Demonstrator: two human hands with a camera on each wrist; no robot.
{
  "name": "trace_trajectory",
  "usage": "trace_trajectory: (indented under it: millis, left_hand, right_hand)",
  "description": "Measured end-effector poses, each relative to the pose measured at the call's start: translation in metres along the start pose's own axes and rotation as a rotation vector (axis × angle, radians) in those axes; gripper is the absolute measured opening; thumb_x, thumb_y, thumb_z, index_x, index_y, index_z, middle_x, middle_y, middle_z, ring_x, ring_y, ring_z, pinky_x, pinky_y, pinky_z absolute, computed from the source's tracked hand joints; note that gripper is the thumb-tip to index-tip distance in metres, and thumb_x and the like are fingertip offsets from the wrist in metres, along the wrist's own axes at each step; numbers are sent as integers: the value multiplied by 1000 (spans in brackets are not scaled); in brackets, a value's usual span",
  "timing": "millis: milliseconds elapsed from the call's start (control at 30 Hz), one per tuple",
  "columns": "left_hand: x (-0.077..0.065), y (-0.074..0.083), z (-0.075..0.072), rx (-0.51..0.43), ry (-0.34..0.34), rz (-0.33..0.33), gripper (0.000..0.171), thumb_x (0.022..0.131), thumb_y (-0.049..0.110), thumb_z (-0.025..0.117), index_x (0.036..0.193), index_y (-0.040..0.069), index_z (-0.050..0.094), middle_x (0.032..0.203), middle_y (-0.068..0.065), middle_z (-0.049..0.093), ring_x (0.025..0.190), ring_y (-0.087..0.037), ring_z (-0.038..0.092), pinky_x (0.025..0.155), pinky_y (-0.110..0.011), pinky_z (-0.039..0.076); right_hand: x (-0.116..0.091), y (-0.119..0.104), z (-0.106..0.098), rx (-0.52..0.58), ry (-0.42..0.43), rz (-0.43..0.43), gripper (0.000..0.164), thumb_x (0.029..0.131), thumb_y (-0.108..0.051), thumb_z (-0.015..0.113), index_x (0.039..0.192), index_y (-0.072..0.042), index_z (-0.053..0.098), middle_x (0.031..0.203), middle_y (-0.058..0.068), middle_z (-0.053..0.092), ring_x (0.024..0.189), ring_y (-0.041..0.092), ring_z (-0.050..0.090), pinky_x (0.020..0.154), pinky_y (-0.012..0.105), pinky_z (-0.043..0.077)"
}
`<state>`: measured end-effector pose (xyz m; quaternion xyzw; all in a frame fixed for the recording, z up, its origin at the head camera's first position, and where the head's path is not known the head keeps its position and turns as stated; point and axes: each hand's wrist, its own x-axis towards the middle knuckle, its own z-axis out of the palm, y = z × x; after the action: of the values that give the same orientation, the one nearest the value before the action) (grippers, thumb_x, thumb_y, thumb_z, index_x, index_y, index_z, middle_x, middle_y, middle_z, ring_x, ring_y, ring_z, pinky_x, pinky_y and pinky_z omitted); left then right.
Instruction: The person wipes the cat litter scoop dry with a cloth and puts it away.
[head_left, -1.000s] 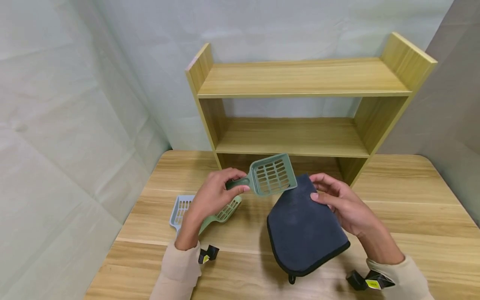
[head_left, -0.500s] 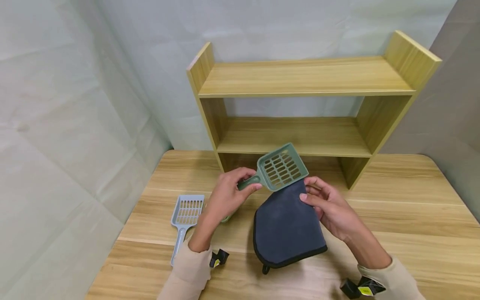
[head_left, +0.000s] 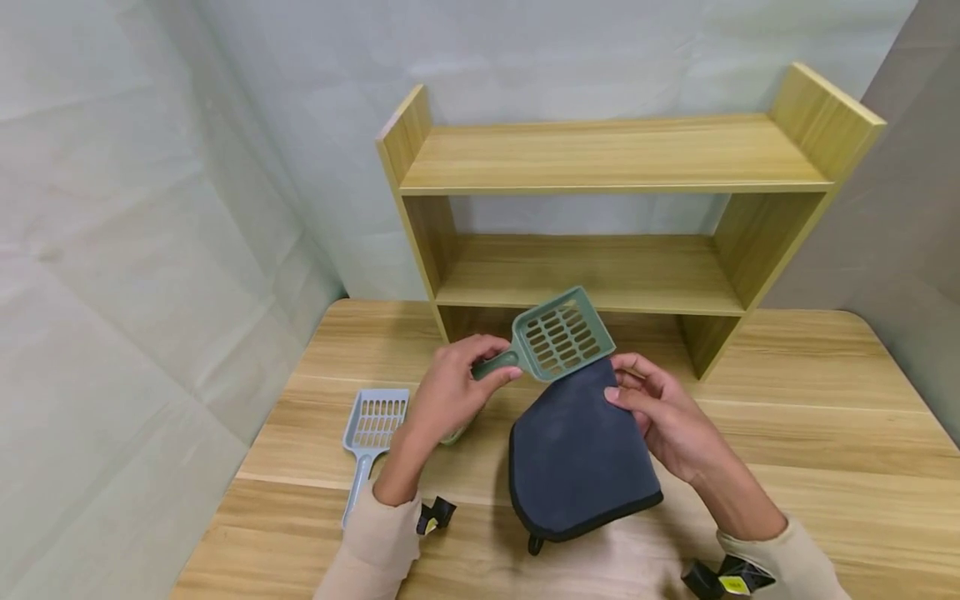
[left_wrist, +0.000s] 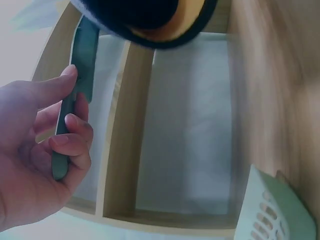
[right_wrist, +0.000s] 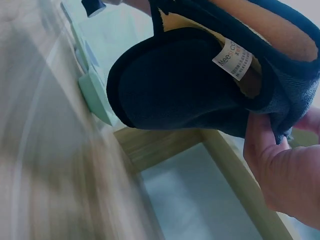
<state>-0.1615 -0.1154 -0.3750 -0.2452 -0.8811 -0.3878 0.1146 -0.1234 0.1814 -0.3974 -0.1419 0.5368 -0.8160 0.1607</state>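
Note:
In the head view my left hand (head_left: 459, 385) grips the handle of a dark green slotted litter scoop (head_left: 564, 335), its basket raised toward the shelf. My right hand (head_left: 667, 412) pinches the upper end of a navy fabric pouch (head_left: 581, 454) with black trim and a small loop at the bottom. The scoop's edge overlaps the pouch's top there. From the right wrist, the pouch's mouth shows a tan lining and a white label (right_wrist: 233, 59). A grey-blue scoop (head_left: 377, 421) lies left of my left forearm; a light green scoop (left_wrist: 272, 212) is mostly hidden behind that arm in the head view.
A wooden shelf unit (head_left: 592, 292) stands at the back of the wooden table (head_left: 825, 400), just behind the scoop and pouch. Pale cloth walls (head_left: 150, 250) enclose the table at the left, back and right.
Both hands' items came together: the green scoop moved right and slightly up, while the pouch shifted left. The grey-blue scoop came into fuller view. The last half second shows hardly any motion.

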Motion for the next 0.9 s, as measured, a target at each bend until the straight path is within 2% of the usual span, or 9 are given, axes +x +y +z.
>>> trace_trajectory:
  millis: [200,333,500,767,900]
  left_hand:
    - [-4,-3,-11,25,-27,-31,34,95,24,84,124,7,78,120,-9,80,99,-22,75,89,-44,60]
    - [-5,-6,-17,37,-43,-40,35,95,24,84,124,6,77,119,-9,80,89,-19,72,89,-43,60]
    - [-3,-7,-21,44,-55,-38,33,96,24,83,123,6,76,115,-8,80,86,-18,68,85,-41,58]
    - [-2,-6,-16,42,-24,12,33,95,23,84,123,6,77,114,-7,80,86,-16,68,80,-36,57]
    - [-2,-3,-11,30,-4,15,31,95,24,83,122,8,78,114,-7,81,83,-15,66,76,-33,55]
  right_hand:
    - [-3,-9,-4,87,-37,-23,32,108,9,48,125,-14,62,108,-3,72,84,11,77,71,26,63]
    - [-3,-11,-5,94,-49,-23,33,108,9,46,126,-14,61,109,-2,72,83,11,78,71,26,63]
    - [-1,-13,-4,87,-46,-24,32,108,9,47,126,-13,61,109,-2,72,84,11,77,71,26,63]
    - [1,-10,2,78,-32,-13,31,107,8,49,125,-15,60,106,-4,71,81,9,75,69,24,62]
    - [4,-6,5,67,-10,15,30,107,7,52,124,-16,60,106,-5,70,83,8,74,70,23,61]
